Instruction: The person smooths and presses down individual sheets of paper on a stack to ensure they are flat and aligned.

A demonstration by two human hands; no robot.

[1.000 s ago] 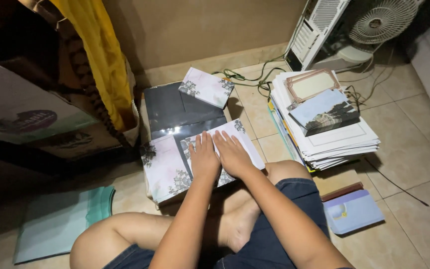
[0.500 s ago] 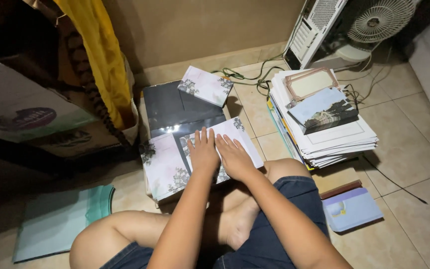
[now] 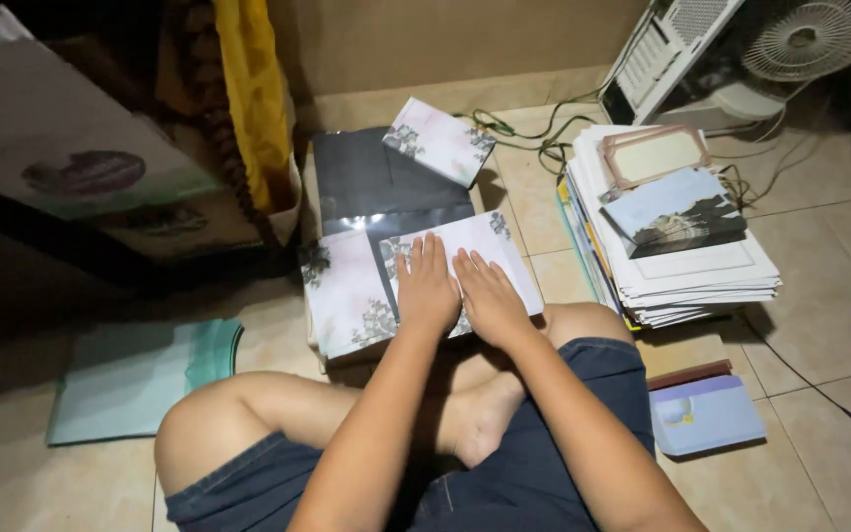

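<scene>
Both hands lie flat, fingers spread, gripping nothing: the left hand (image 3: 427, 286) and right hand (image 3: 490, 299) press side by side on a floral card (image 3: 485, 236). The card lies directly under both palms, atop a dark box (image 3: 366, 177) on the floor.

The room was dim and warm-toned, light fell from above onto the centre of the frame, a glare spot shone on the black sheet (image 3: 386, 192), the left side sank into deep shadow, and the fan (image 3: 808, 37) at upper right bent slightly.
</scene>
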